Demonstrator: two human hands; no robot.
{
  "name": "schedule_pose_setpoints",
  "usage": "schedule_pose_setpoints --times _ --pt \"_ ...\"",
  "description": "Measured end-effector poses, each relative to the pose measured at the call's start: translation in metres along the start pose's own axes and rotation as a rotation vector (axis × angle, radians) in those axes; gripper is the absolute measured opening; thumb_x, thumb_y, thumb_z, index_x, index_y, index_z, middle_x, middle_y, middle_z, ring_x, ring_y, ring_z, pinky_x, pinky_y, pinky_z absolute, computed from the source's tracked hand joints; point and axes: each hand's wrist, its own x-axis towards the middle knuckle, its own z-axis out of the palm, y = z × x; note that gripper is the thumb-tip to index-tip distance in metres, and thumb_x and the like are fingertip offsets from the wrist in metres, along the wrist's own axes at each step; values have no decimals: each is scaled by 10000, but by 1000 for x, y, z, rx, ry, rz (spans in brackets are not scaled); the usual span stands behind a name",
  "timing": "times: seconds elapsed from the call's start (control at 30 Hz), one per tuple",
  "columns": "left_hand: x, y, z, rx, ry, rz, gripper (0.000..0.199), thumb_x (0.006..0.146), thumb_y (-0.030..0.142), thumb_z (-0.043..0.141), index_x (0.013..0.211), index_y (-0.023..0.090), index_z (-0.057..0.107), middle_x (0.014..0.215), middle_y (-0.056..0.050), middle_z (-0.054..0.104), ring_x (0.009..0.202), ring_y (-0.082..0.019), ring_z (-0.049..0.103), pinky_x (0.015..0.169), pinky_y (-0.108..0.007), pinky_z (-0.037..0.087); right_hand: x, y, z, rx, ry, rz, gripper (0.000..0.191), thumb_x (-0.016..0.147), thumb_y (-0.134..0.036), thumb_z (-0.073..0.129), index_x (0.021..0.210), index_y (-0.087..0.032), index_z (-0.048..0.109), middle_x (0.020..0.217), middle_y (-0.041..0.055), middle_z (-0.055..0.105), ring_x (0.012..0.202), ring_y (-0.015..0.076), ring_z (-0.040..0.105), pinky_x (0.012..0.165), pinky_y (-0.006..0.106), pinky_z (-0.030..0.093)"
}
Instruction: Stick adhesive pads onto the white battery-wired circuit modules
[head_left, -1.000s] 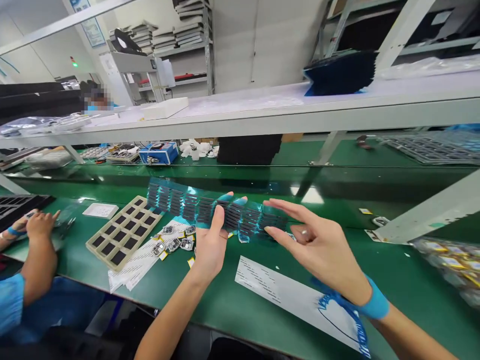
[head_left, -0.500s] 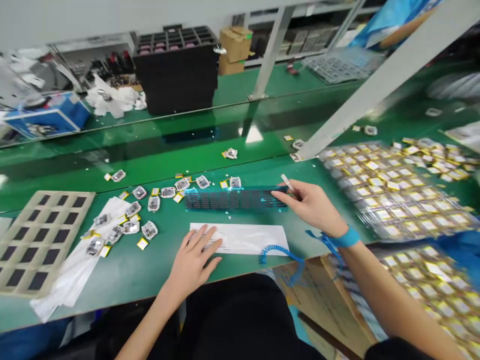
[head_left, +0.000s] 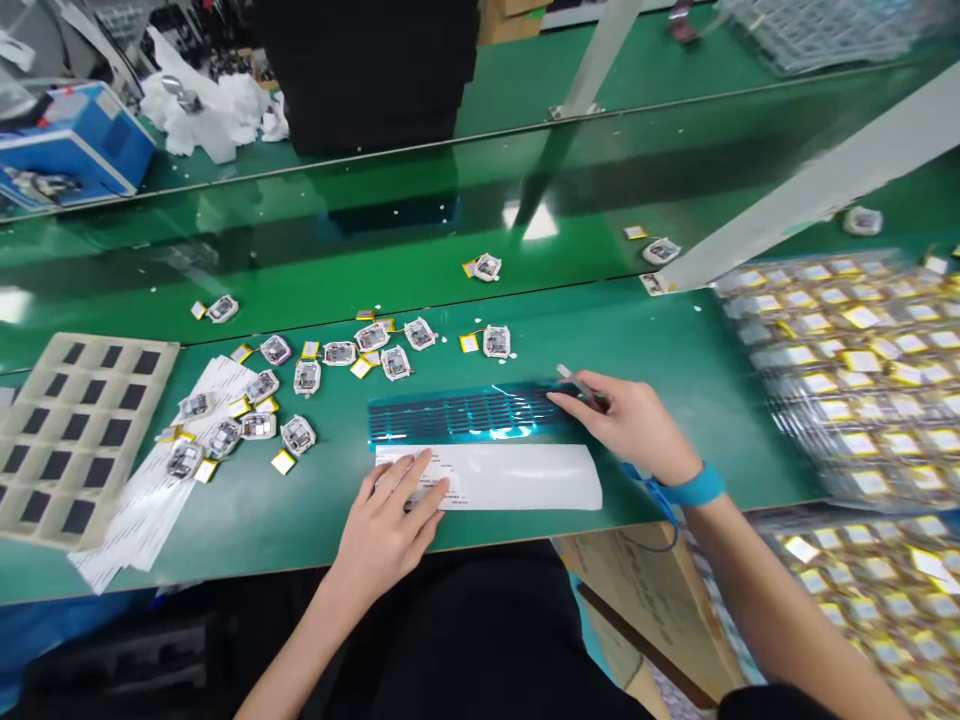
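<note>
My left hand (head_left: 394, 515) lies flat with fingers apart on the left end of a white backing sheet (head_left: 525, 478) with small print. Just beyond it is a shiny blue film strip (head_left: 457, 413) with rows of dark pieces. My right hand (head_left: 626, 420) pinches the right end of this film. A slim pale tool (head_left: 574, 380), its kind unclear, sticks out between the same fingers. A blue wrist strap (head_left: 694, 487) circles my right wrist. Small white device housings (head_left: 395, 362) with yellow-edged battery cells (head_left: 283, 461) lie beyond the film and to its left.
A beige tray (head_left: 45, 430) with dark squares and printed paper strips (head_left: 161, 500) lie left. Plastic trays of battery cells (head_left: 855, 370) stand right. A slanted metal post (head_left: 810, 190) rises at the right rear. Behind are a black stack (head_left: 375, 80) and a blue box (head_left: 82, 140).
My view has tilted down. The film has come nearer me, away from the housings, with my right hand still on it. The strap's blue coil no longer lies across the backing sheet.
</note>
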Motion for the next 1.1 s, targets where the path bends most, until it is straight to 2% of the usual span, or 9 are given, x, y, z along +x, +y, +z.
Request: schedule_pose_setpoints --times 0.2,0.33,0.47,0.53,0.6,0.67,0.77,0.87,1.1 --pt "2 3 -2 10 -9 -28 259 1024 212 532 1220 156 691 1365 -154 698 1149 -303 677 948 -429 485 -2 6 1 -75 26 -84 462 989 -619 524 718 -246 561 592 -4 516 489 167 469 484 316 335" --pt "2 4 -1 3 -10 -76 283 1019 259 543 1247 166 682 1420 -157 661 1262 -332 629 1038 -473 447 -3 5 -1 -89 100 -94 352 970 -574 604 986 -232 681 811 47 677 487 154 485 501 329 417" --pt "2 6 0 -3 -10 -82 305 1010 278 552 1273 180 671 1465 -167 621 1378 -344 552 1116 -500 402 -5 -23 -15 -136 361 -137 228 978 -451 643 1067 -250 703 768 23 637 453 146 401 484 339 378" --pt "7 3 -1 -15 19 -71 313 1005 277 558 1282 176 661 1453 -170 629 1381 -333 551 1126 -494 405 3 -44 -22 -113 393 -218 144 996 -377 627 993 -264 715 724 15 641 477 161 456 495 335 380" --pt "19 -10 -5 -13 61 -69 314 1002 271 567 1289 173 650 1455 -178 625 1390 -332 542 1135 -508 407 23 -62 -25 -97 338 -311 165 1011 -341 607 916 -253 710 845 47 734 596 181 605 569 327 443" --pt "38 -31 -10 14 113 -90 304 999 259 580 1286 179 644 1457 -181 620 1401 -342 529 1128 -540 418 59 -73 -22 -135 228 -317 262 1047 -349 528 890 -230 700 812 54 740 689 202 671 657 324 477" --pt "70 -71 -10 11 243 -160 234 989 240 608 1210 203 672 1379 -152 673 1386 -342 538 1087 -555 463 126 -71 -8 -305 63 -106 361 1077 -324 399 924 -183 693 946 120 751 870 253 694 777 349 470" --pt "89 -95 -4 -83 329 -202 163 982 205 602 1111 198 702 1294 -134 716 1328 -329 580 1061 -551 486 178 -56 11 -352 33 -28 277 963 -403 627 916 -140 698 965 181 734 877 299 673 763 368 461" --pt "81 -92 16 -146 362 -185 147 950 194 604 991 203 744 1136 -110 777 1174 -288 669 993 -499 524 207 -38 34 -237 51 -19 365 788 -444 796 931 -177 593 773 107 702 697 268 636 605 343 444"
